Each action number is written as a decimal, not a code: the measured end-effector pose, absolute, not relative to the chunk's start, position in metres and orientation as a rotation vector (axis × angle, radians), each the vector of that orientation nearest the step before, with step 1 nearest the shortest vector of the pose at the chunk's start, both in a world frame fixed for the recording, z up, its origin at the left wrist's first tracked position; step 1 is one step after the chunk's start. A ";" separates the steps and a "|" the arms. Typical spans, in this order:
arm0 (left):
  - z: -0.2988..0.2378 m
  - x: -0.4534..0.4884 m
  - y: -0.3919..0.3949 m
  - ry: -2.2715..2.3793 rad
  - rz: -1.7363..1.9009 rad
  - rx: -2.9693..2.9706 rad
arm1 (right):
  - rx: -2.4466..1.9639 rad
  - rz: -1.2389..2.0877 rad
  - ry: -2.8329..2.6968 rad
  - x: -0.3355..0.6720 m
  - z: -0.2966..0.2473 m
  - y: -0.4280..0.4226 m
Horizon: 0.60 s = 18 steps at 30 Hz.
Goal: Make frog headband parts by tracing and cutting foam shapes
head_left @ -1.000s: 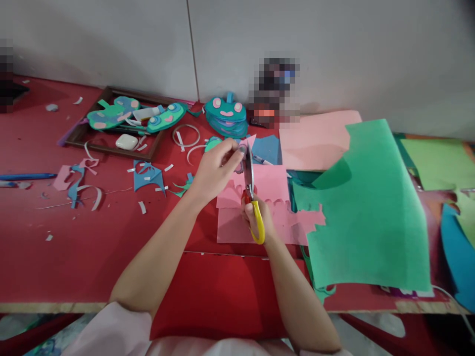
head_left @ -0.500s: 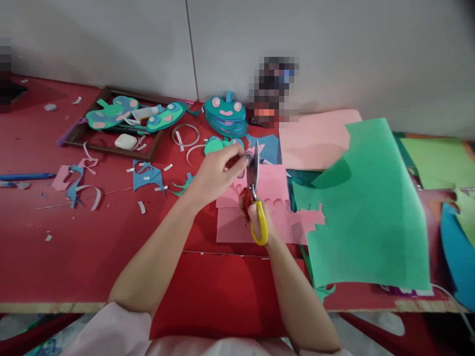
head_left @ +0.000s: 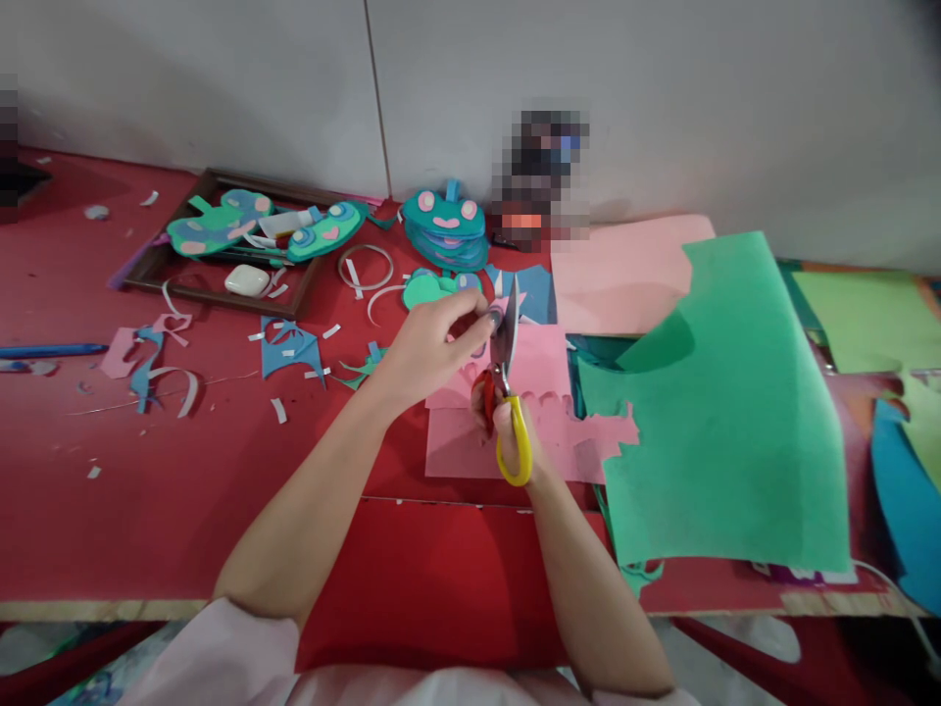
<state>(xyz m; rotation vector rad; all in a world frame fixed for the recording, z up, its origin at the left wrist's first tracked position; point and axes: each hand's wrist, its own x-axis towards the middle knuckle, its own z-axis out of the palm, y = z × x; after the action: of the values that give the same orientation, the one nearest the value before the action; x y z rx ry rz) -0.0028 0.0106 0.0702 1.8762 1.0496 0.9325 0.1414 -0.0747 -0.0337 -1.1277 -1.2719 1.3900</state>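
Observation:
My right hand (head_left: 507,422) grips a pair of scissors (head_left: 520,441) with one yellow and one red handle loop. Their blades point away from me and are slightly parted. Just left of the blades, my left hand (head_left: 433,338) pinches a small pink paper piece (head_left: 513,304), partly hidden by fingers and blades. Below both hands lie pink paper sheets (head_left: 544,358) with scalloped cut edges. Behind my left fingers is a green frog-like paper shape (head_left: 424,288), and beyond the blades lies a blue paper scrap (head_left: 540,292).
A large green sheet (head_left: 735,422) covers the right side, overlapping a pale pink sheet (head_left: 618,275). Finished paper faces (head_left: 445,221) stand by the wall. A brown frame (head_left: 213,299) holds paper shapes and a white case (head_left: 247,280). Scraps and a blue pen (head_left: 55,350) lie left.
The scissor blades have opened a little and tilted to the right. My left hand stays in nearly the same place, still pinching the pink piece.

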 end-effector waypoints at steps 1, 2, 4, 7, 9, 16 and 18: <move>0.070 -0.003 0.011 1.049 0.931 1.878 | -1.127 1.392 -1.281 0.142 -0.033 -0.075; 0.070 -0.003 0.011 1.048 0.930 1.880 | -1.128 1.392 -1.285 0.142 -0.032 -0.075; 0.069 -0.003 0.011 1.048 0.929 1.882 | -1.135 1.392 -1.280 0.141 -0.031 -0.074; 0.070 -0.002 0.010 1.050 0.928 1.885 | -1.153 1.392 -1.256 0.140 -0.030 -0.075; 0.070 -0.002 0.010 1.049 0.933 1.886 | -1.168 1.391 -1.250 0.140 -0.028 -0.075; 0.071 -0.003 0.010 1.059 0.927 1.881 | -1.221 1.371 -1.258 0.139 -0.020 -0.076; 0.071 -0.003 0.010 1.062 0.927 1.879 | -1.245 1.359 -1.264 0.139 -0.020 -0.076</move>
<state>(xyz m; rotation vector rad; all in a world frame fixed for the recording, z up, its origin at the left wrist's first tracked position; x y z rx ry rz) -0.0029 0.0102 0.0709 1.8789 1.0619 0.9267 0.1394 -0.0758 -0.0196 -1.2448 -1.2641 1.3591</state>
